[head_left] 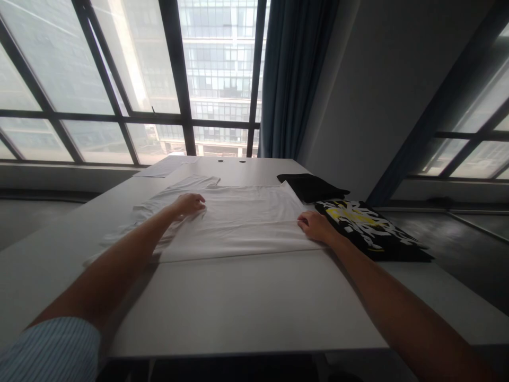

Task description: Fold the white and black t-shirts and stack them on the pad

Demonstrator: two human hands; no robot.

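Note:
A white T-shirt [242, 223] lies spread on the white table in front of me, with loose folds and a sleeve on its left side. My left hand [190, 204] rests over the left part of the shirt, fingers loosely bent, with a gap between thumb and forefinger. At the shirt's right edge is my right hand [316, 225], its fingers curled together on the cloth. A small crease runs leftward from those fingertips. The undersides of both hands are hidden.
A folded black garment [314, 187] and a black one with a yellow and white print [366, 225] lie on the right. Thin white sheets [165, 167] are at the far left of the table [246, 307]. Windows and a blue curtain [294, 79] stand beyond.

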